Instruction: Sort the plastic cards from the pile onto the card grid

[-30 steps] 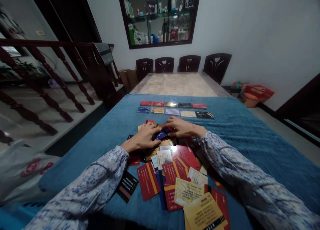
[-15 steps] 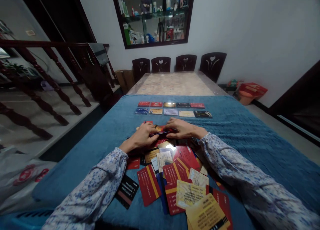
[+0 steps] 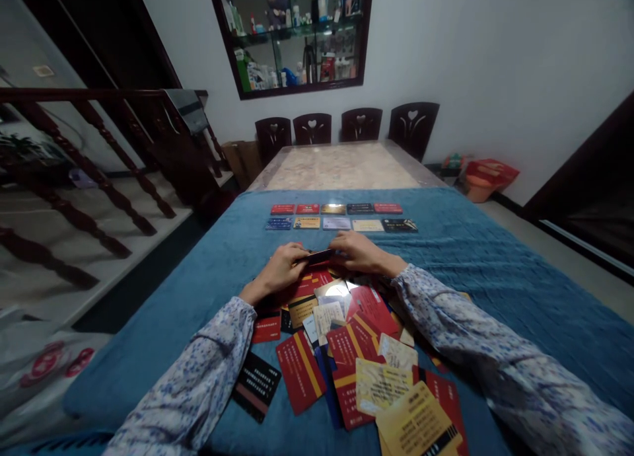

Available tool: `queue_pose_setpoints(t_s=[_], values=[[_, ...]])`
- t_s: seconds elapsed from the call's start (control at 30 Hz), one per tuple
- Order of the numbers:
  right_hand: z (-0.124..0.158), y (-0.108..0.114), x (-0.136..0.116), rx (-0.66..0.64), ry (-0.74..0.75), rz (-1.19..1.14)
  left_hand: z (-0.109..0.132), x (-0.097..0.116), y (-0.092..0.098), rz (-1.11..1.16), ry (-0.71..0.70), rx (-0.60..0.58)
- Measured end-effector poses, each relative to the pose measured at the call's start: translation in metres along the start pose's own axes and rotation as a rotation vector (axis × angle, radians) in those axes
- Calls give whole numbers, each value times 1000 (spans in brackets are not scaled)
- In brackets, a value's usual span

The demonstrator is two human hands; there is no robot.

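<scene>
The person's left hand [image 3: 283, 266] and right hand [image 3: 364, 252] have their fingers closed on opposite ends of a thin, dark, rectangular card [image 3: 319, 256], held nearly edge-on above the far part of a loose heap of red, gold and black plastic cards [image 3: 301, 371]. The heap lies on a wrinkled blue plush cloth [image 3: 198, 291] covering the near part of the table; the far part shows a beige, marble-patterned tabletop [image 3: 347, 165]. Beyond the hands, two rows of rectangular coloured cards [image 3: 337, 224] lie across the cloth. Four dark wooden chairs [image 3: 413, 137] stand at the far end, below a dark-framed, glass-shelved wall cabinet [image 3: 297, 89]. A reddish-brown wooden railing [image 3: 89, 94] runs along the left; right, a red bag [image 3: 493, 170] tops an orange bin [image 3: 478, 191].
</scene>
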State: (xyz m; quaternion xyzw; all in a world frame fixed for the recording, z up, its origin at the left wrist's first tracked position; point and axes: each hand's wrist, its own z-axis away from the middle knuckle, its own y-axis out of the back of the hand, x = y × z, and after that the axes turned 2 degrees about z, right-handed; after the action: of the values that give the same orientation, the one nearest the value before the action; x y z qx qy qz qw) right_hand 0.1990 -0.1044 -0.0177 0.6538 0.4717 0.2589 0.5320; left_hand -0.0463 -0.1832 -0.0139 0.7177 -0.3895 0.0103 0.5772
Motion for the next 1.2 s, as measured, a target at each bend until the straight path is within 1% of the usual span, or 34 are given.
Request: queue_pose_setpoints(t_s=[0.1, 0.33, 0.43, 0.53, 0.67, 0.8, 1.0, 1.2], values=[[1, 3, 0, 43, -15, -47, 1, 0, -1, 3, 15, 15], [1, 3, 0, 220, -12, -132, 3, -5, -4, -51, 48, 22], [0, 2, 1, 288, 16, -84, 4, -7, -4, -64, 53, 84], [-1, 6, -1, 338, 64, 10, 5, -4, -3, -69, 31, 168], [0, 16, -8, 321, 112, 124, 6, 3, -1, -87, -2, 244], [-1, 21, -12, 283, 160, 195, 8, 7, -3, -103, -13, 253], [-4, 16, -14, 273, 234, 188, 8, 10, -10, -87, -11, 208], [-8, 5, -18, 326, 229, 89, 7, 9, -17, -71, 1, 211]])
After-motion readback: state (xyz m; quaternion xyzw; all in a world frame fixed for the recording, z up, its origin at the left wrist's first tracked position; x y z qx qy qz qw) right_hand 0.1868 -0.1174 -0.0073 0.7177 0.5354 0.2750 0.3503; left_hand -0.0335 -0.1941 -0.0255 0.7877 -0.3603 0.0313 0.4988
